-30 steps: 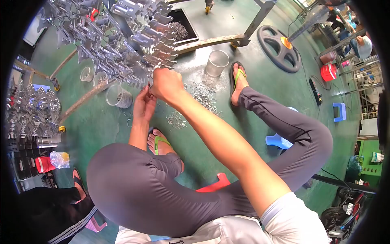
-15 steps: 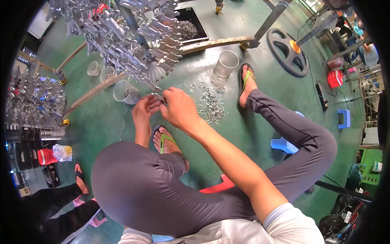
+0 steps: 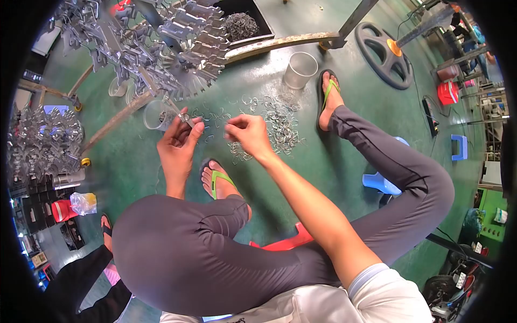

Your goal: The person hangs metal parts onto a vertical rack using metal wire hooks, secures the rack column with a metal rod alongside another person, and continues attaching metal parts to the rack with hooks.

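Low on a hanging rack of grey metal parts, my left hand pinches a thin flat metal piece between thumb and fingers. The piece slants up toward the rack; whether it is joined to it I cannot tell. My right hand is closed, fingertips together, apart from the left hand; anything in its fingers is too small to make out. Curved metal clips lie scattered on the green floor beyond and right of my right hand. A clear plastic cup with small metal bits stands behind my left hand.
A clear bucket stands beyond the loose clips. The black bin at the back holds a heap of metal rings. A rusty frame bar crosses in front of it. Another loaded rack is at left, near a seated person's legs.
My hands have come apart: the right moved right, away from the metal piece, while the left moved slightly left and shows its grip on it. The view has shifted a little.
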`<state>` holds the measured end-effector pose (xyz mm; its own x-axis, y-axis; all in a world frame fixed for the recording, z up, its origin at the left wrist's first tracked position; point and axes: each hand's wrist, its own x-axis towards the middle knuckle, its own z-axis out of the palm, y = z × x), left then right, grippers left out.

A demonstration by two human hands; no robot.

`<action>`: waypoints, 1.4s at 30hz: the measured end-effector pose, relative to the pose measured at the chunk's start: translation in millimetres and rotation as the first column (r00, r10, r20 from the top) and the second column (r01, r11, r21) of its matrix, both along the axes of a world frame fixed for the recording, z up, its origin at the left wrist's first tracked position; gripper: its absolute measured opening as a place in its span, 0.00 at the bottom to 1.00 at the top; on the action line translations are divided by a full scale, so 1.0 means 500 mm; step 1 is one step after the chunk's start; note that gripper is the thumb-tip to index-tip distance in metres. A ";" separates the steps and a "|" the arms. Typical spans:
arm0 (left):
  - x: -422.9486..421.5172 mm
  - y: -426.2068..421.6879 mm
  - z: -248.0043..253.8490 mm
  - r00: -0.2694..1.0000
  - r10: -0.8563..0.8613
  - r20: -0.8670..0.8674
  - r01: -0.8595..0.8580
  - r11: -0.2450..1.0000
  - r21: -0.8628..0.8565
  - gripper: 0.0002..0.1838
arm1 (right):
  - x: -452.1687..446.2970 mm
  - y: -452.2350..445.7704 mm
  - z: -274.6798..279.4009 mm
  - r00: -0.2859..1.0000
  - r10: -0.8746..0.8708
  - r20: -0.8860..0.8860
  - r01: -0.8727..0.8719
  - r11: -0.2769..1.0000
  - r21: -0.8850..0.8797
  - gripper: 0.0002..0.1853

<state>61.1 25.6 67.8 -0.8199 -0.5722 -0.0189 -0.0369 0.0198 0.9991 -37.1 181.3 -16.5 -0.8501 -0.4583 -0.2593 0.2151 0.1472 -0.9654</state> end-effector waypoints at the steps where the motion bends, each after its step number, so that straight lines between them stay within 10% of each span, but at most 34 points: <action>1: 0.001 0.000 -0.001 1.000 0.006 -0.005 -0.006 1.000 0.003 0.30 | -0.010 0.024 -0.032 0.997 0.039 -0.071 -0.022 0.975 0.220 0.11; 7: 0.001 0.004 0.005 1.000 -0.006 0.009 0.006 1.000 -0.009 0.31 | -0.086 0.124 -0.191 0.913 0.232 -0.336 -0.017 0.845 0.535 0.13; 11: 0.009 -0.013 0.009 0.997 -0.014 0.080 0.017 0.999 -0.040 0.33 | -0.274 0.198 -0.252 0.768 0.071 -0.637 0.350 0.786 0.510 0.10; 19: 0.003 -0.014 0.033 0.991 -0.026 0.129 0.024 1.000 0.015 0.33 | -0.419 0.229 -0.267 0.668 0.626 -0.404 0.059 0.496 0.866 0.07; 27: -0.012 -0.023 0.030 0.989 -0.095 0.114 0.087 0.993 0.076 0.33 | -0.406 0.225 -0.237 0.618 0.666 -0.417 0.096 0.462 0.881 0.10; 34: -0.015 -0.030 0.029 0.974 -0.209 0.082 0.190 0.962 0.196 0.37 | -0.207 0.128 -0.061 0.795 0.083 -0.601 0.097 0.960 0.261 0.09; 39: -0.016 -0.037 0.023 0.970 -0.235 0.054 0.211 0.935 0.286 0.38 | -0.046 -0.005 0.087 0.840 0.008 -0.543 -0.154 0.962 -0.224 0.08; 42: -0.006 -0.045 0.020 0.973 -0.229 0.031 0.211 0.933 0.293 0.37 | -0.014 -0.020 0.088 0.836 0.009 -0.549 -0.161 0.960 -0.230 0.08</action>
<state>58.2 3.3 77.9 -0.9163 -0.3403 -0.2109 -0.1276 -0.2509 0.9596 -44.2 171.5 27.6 -0.7728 -0.5202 0.3636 -0.3507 -0.1275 -0.9278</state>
